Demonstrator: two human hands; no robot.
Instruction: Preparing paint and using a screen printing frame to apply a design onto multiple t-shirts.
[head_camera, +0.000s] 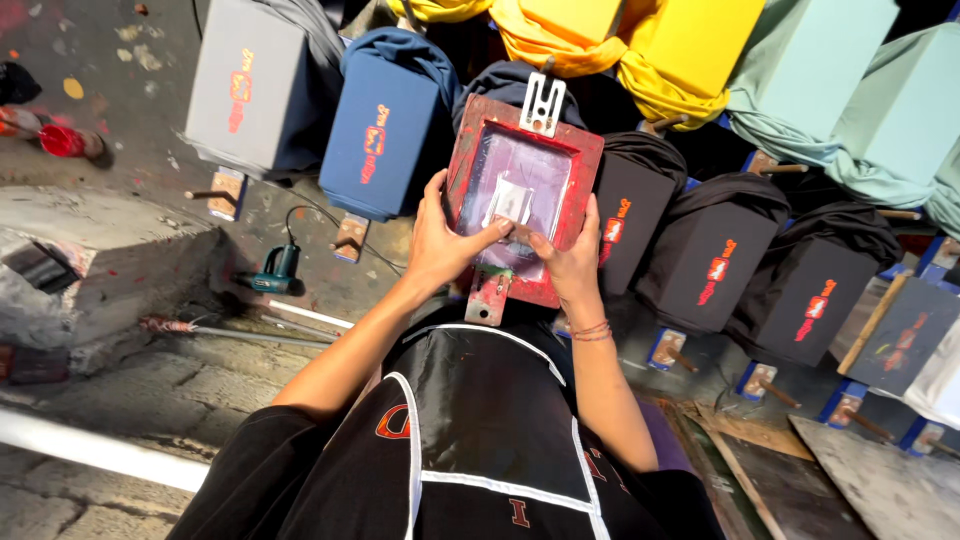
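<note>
- The person's black apron with white piping fills the near foreground, directly below the red screen-printing frame.
- The left hand grips the frame's left edge, thumb stretched onto the purple mesh.
- The right hand clasps the frame's lower right edge, fingers pressing on the mesh; a cord bracelet sits on that wrist.
- The frame lies over a dark garment, with a metal bracket at its far end.
- Left of the frame, a teal power tool rests on the concrete floor.
- Right of the frame stand black shirts on pallets, each with a red-orange print.
- Beyond the frame to the left are navy and grey shirts; beyond it to the right, yellow and pale green ones.
</note>
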